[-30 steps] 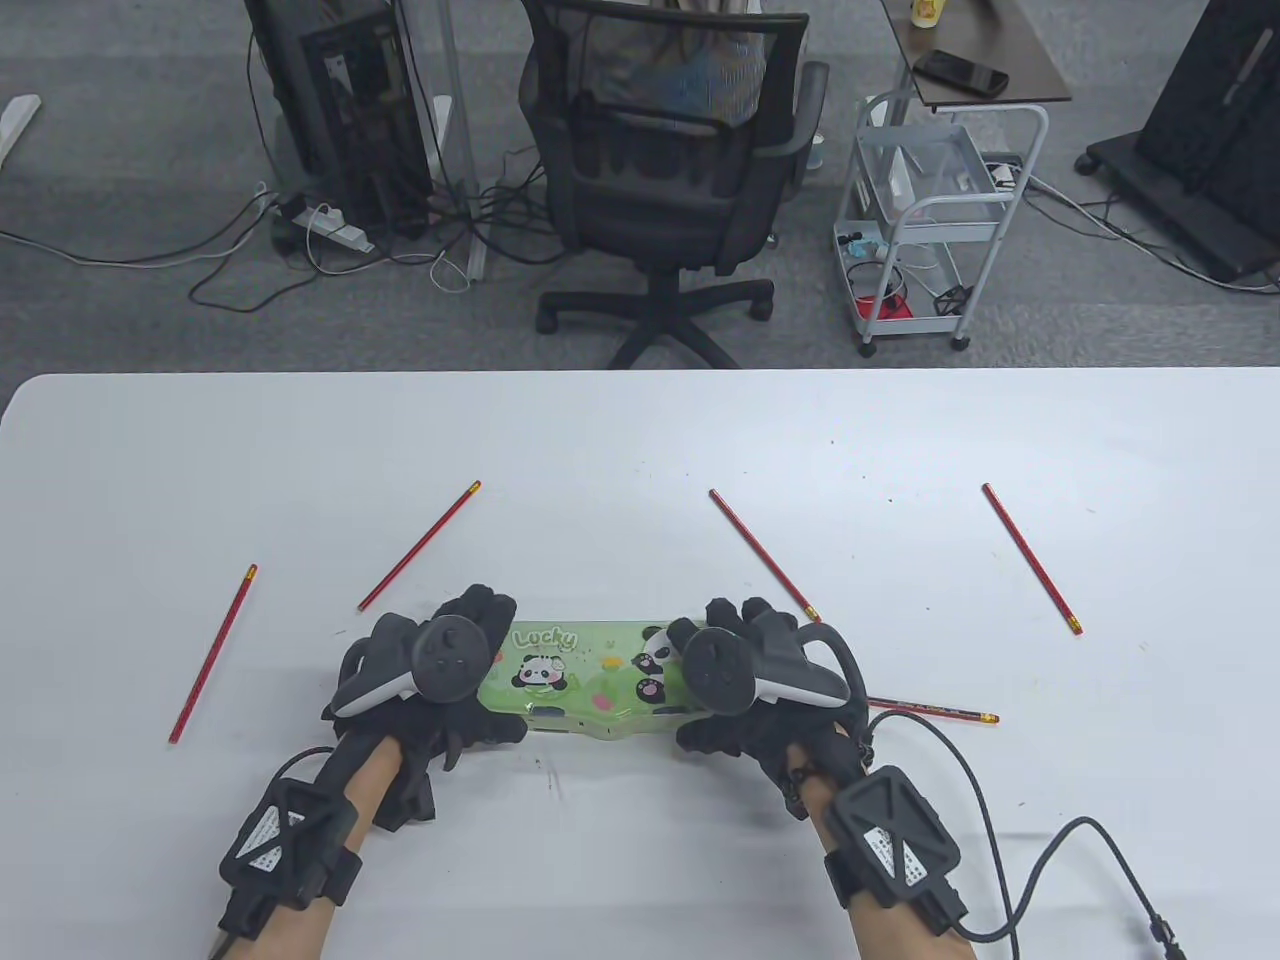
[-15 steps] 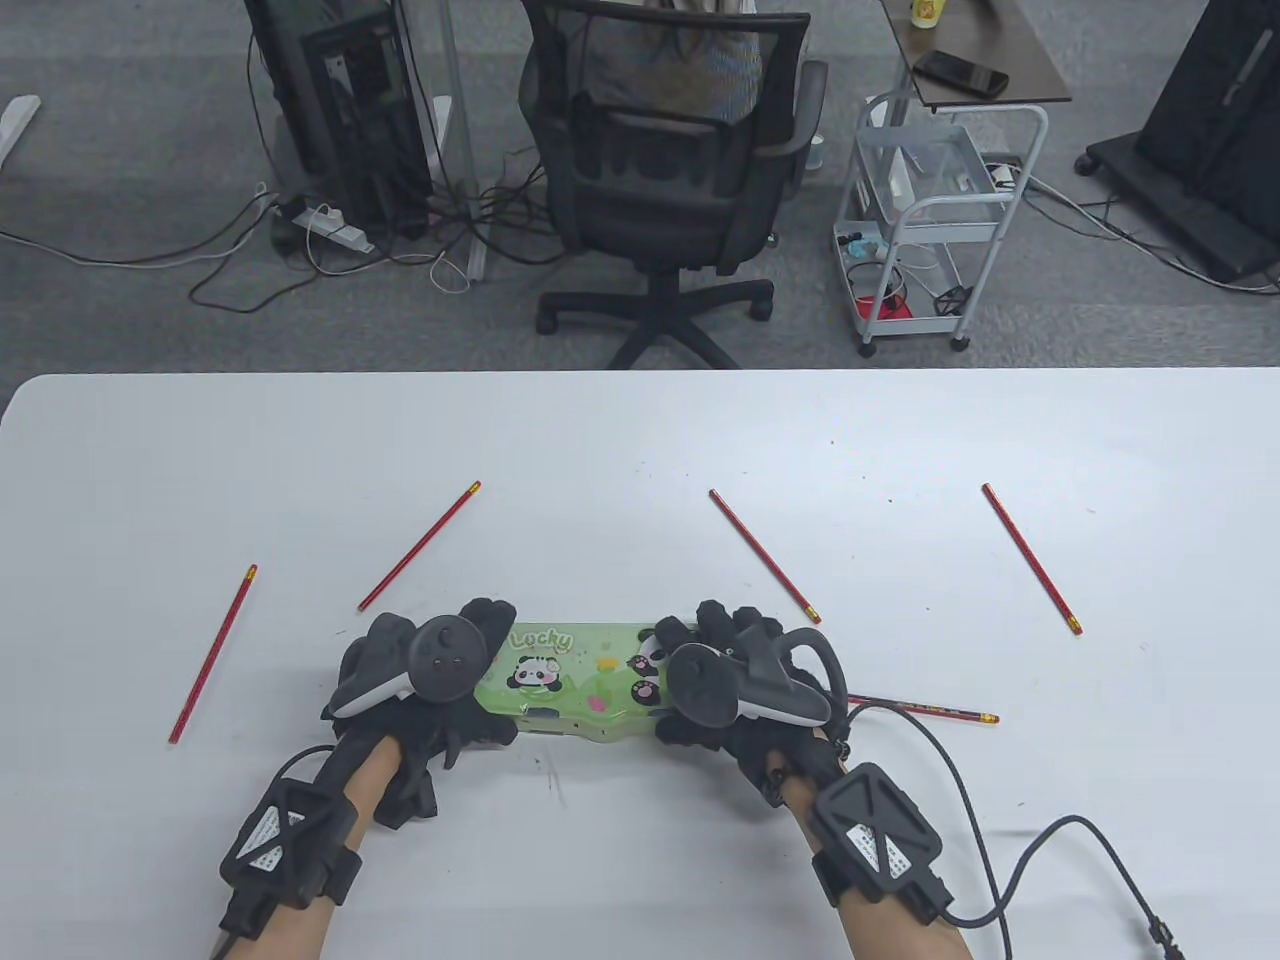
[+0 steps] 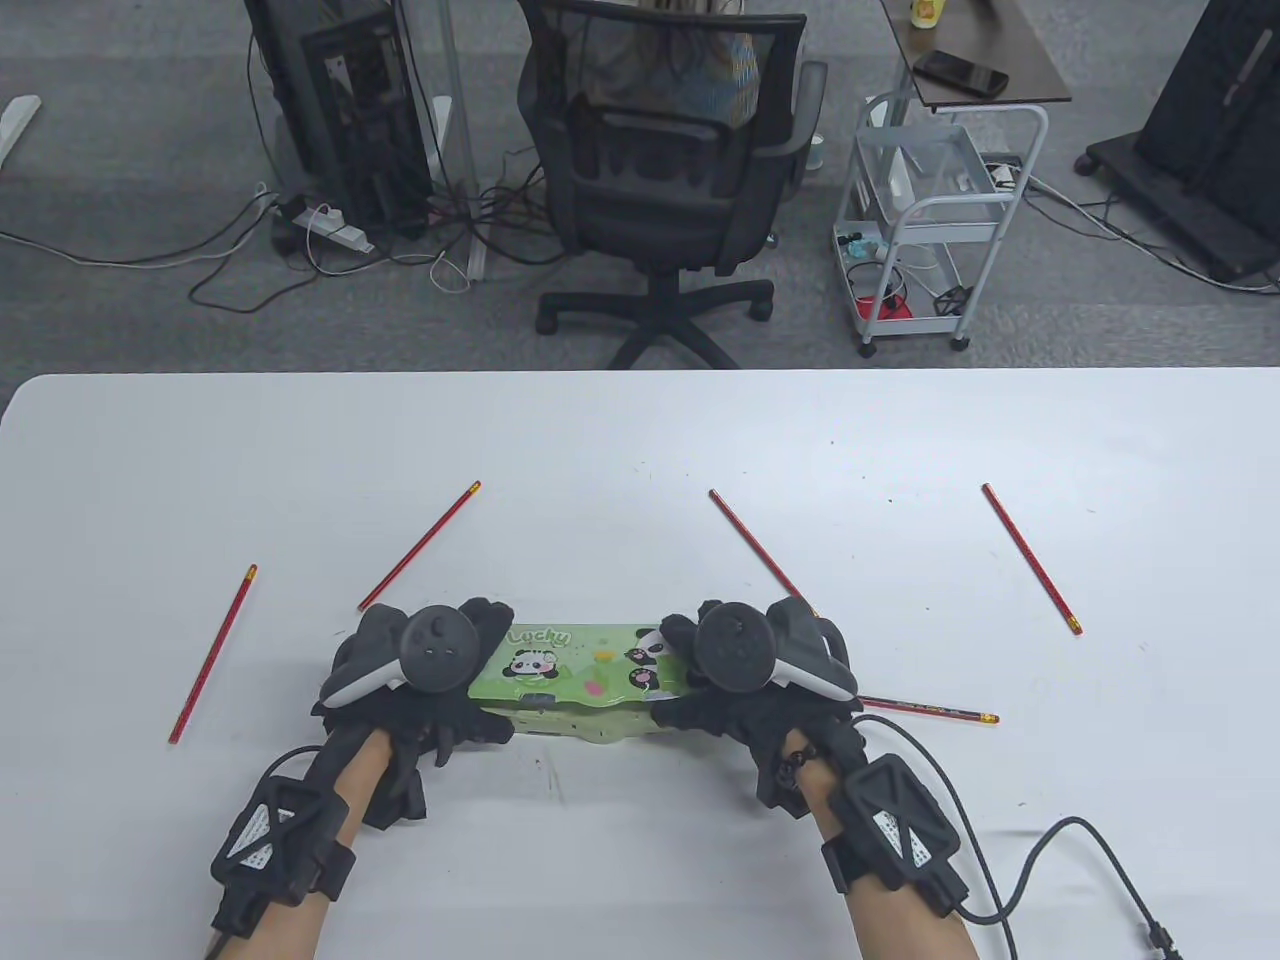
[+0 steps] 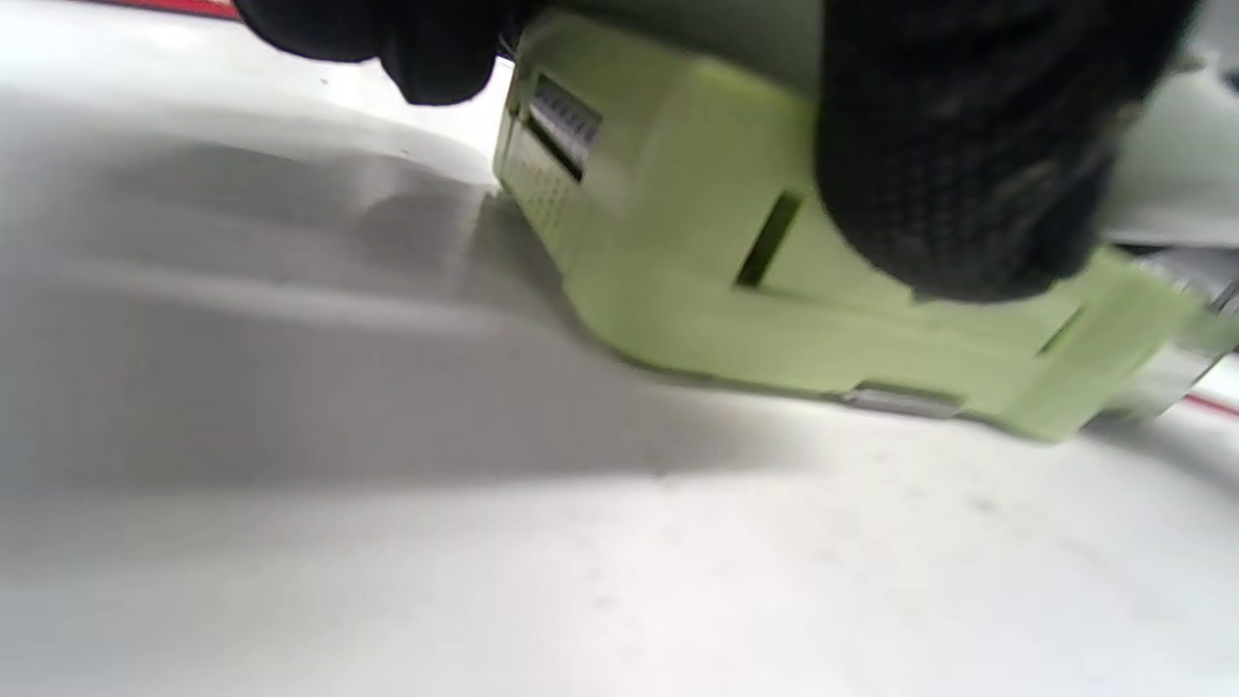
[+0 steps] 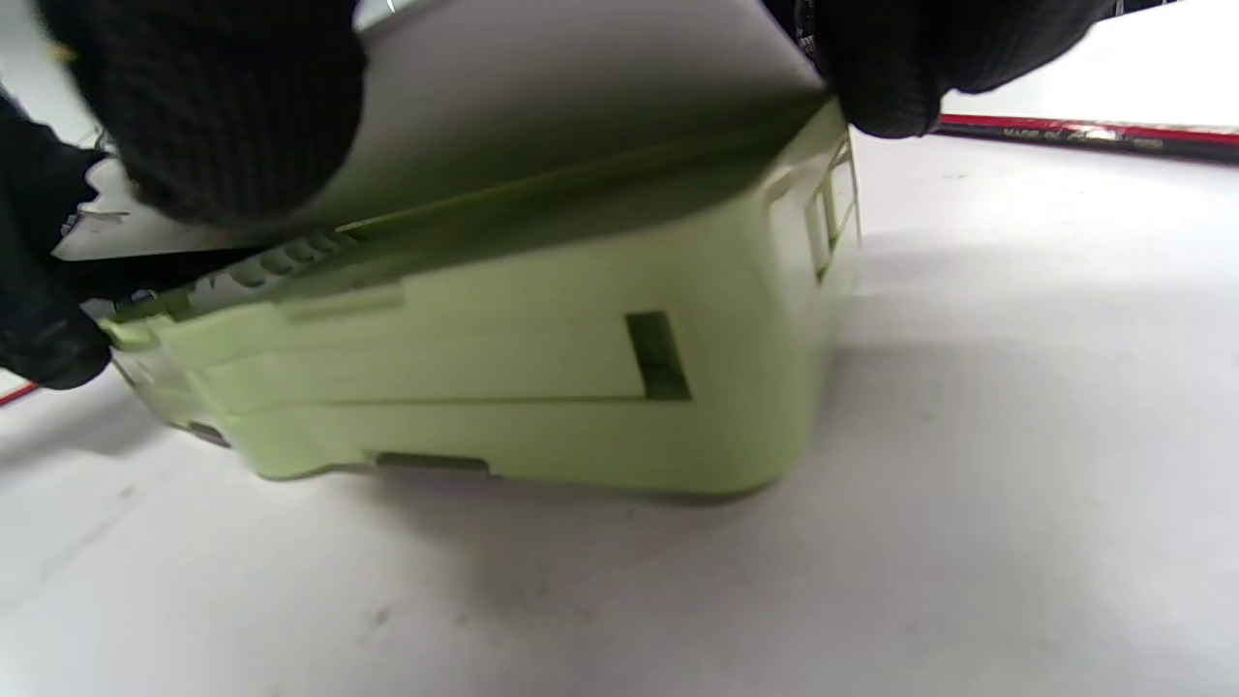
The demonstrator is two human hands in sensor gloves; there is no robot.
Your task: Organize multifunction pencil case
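Lid (image 3: 570,665) of the pencil case (image 5: 503,407) now lifting at its near edge, left hand (image 3: 420,680) and right hand (image 3: 740,680) each gripping an end — pencils (image 3: 1032,558) go in next, likely.

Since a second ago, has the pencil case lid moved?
Yes. The lid has lifted at its near edge, opening a gap above the base, which stays on the table.

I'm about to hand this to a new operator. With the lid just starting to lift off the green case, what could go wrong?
The lid is only cracked open at the front while both hands grip the ends; the light case might tip or skid. The right hand sits beside a pencil and may knock it away.
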